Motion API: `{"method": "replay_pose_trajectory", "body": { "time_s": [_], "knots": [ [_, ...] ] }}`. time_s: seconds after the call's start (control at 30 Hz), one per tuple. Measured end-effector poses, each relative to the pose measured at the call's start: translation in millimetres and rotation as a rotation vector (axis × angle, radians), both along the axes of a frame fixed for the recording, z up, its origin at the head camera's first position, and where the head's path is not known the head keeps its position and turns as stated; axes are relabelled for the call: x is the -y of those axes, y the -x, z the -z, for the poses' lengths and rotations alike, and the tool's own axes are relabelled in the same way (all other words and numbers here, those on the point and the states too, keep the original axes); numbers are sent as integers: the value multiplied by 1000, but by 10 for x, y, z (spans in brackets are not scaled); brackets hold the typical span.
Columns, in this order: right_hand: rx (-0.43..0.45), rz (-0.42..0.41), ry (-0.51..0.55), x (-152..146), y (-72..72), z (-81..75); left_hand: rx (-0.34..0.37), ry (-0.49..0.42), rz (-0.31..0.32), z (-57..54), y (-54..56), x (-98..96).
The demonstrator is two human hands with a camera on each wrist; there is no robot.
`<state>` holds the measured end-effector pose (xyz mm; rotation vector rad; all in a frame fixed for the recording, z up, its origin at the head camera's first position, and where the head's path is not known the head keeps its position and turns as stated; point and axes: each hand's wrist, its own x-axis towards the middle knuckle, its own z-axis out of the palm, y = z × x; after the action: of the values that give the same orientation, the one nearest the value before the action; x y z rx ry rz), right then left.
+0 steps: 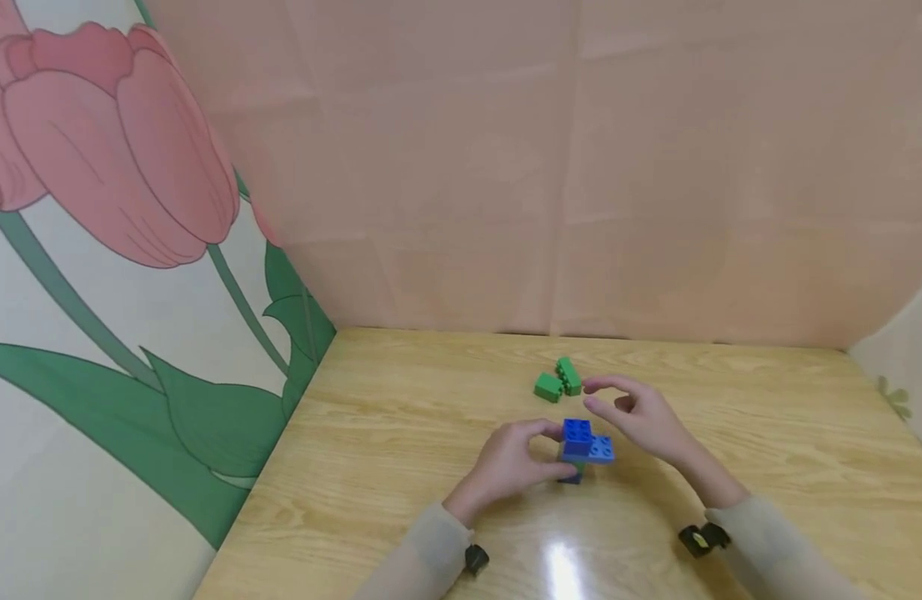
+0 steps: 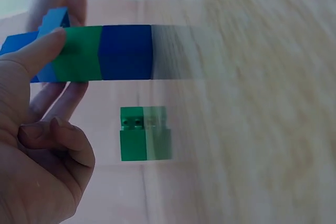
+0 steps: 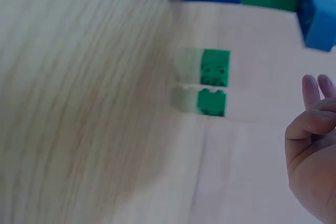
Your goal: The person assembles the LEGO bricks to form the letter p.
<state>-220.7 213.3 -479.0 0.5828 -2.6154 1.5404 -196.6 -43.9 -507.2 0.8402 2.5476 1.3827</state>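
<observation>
My left hand [image 1: 506, 462] holds a small tower of toy building bricks, its thumb and index finger on opposite sides. From the bottom up come a dark blue brick [image 2: 126, 52], a green brick [image 2: 81, 53], a lighter blue piece [image 1: 601, 450] jutting out to the right, and a dark blue brick [image 1: 577, 436] on top. The tower stands upright on the table. Two loose green bricks lie beyond it, a left one [image 1: 548, 387] and a right one [image 1: 569, 377]. My right hand [image 1: 644, 421] hovers empty beside the right one, thumb and index finger apart.
The wooden table [image 1: 401, 400] reaches back to a pink covered wall [image 1: 461, 183]. A tulip-patterned panel [image 1: 131, 333] borders its left side, a pale panel [image 1: 904, 367] its right. Both wrists carry black straps.
</observation>
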Motion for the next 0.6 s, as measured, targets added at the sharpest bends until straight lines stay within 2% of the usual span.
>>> {"method": "replay_pose_trajectory", "body": {
  "time_s": [0.17, 0.3, 0.43, 0.6],
  "knots": [
    [38, 59, -43, -16, 216, 148, 2, 3, -13, -52, -13, -9],
    [29, 90, -94, 23, 363, 279, 7, 6, -16, -68, -18, -23],
    [23, 101, -109, 86, 456, 369, 4, 14, -16, -61, -19, -35],
    [12, 129, -140, 163, 534, 402, -10, 12, -12, -51, -9, -41]
  ]
}}
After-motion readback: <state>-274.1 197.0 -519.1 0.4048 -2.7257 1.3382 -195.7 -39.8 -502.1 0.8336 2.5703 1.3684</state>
